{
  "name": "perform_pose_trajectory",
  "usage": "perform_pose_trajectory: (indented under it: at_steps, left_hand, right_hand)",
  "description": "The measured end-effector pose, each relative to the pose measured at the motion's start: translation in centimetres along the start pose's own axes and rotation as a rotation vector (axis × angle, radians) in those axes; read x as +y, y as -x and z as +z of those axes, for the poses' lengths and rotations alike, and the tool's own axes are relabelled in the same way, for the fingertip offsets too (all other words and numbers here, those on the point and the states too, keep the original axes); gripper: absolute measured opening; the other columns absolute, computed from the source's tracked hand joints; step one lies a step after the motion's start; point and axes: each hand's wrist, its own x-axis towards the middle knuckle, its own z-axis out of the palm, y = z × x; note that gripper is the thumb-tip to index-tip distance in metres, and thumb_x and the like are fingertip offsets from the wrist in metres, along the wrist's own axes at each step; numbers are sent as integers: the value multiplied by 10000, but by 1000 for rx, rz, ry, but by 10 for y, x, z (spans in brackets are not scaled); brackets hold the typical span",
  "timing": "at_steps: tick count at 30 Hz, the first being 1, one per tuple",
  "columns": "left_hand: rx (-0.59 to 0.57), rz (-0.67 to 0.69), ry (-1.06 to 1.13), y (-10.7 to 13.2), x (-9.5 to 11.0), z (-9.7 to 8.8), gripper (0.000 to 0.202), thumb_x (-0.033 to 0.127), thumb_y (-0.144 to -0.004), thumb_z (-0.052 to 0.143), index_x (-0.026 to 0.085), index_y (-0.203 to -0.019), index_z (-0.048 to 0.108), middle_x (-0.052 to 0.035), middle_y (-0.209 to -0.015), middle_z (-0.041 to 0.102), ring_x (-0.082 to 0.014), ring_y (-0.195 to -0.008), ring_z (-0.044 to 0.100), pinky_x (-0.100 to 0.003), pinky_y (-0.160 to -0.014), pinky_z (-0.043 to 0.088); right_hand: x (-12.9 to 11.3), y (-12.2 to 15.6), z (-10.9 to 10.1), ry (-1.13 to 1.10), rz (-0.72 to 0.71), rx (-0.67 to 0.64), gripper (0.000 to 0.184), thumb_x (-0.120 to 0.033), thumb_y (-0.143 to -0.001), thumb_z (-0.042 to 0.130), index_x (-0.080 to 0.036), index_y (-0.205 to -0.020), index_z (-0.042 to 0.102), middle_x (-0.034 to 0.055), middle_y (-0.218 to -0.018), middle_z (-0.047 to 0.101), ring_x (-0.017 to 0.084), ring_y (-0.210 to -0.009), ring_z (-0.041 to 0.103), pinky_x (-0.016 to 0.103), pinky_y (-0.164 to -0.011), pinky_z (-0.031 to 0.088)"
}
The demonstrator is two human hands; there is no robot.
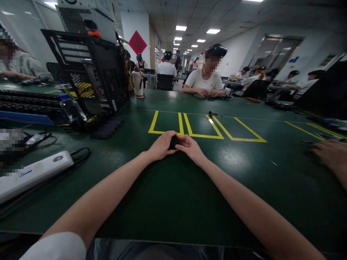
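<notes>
Both of my hands meet over the middle of the green table, just in front of the yellow tape outlines. Between them is a small black object, mostly covered by my fingers, so its kind does not show. My left hand wraps round it from the left, fingers curved over the top. From the right, my right hand has its thumb and fingers closed against the same object. A small dark part lies beyond, at the tape lines.
A black computer case stands at the left, with a clear bottle beside it. A white power strip and cables lie nearer. Another person's hand rests at the right edge. Across the table sits a person; a paper cup stands far left.
</notes>
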Motion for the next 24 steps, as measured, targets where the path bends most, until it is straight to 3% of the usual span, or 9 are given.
perform_pose_trajectory:
  at_steps: [7,12,16,24]
  left_hand:
    - [-7,-88,-137,2,0,2,617,357,-705,589,213,-1203,255,-103,-1223,399,-319,-1100,348,-478,-876,306]
    - [-24,-25,-48,1,0,2,585,278,-719,564,198,-1192,230,-110,-1198,399,-248,-1151,358,-446,-970,223]
    - [-20,-28,-35,0,0,2,576,250,-705,559,188,-1178,236,-113,-1186,406,-239,-1146,373,-428,-954,247]
    - [4,-61,-22,1,0,4,620,209,-661,570,213,-1185,239,-99,-1221,393,-254,-1161,364,-427,-933,255]
  right_hand:
    - [-4,1,4,38,-30,62,262,-276,-648,650,-208,-881,553,11,-918,571,147,-903,554,361,-865,430]
    - [-4,2,5,72,-5,65,299,-305,-666,631,-231,-941,540,19,-975,559,157,-937,540,379,-864,429]
    - [-5,2,3,78,54,47,364,-310,-680,619,-238,-1025,526,32,-1016,552,163,-933,546,394,-869,423]
    - [-6,3,5,-39,10,19,330,-212,-623,672,-222,-913,515,14,-983,562,152,-977,540,365,-916,395]
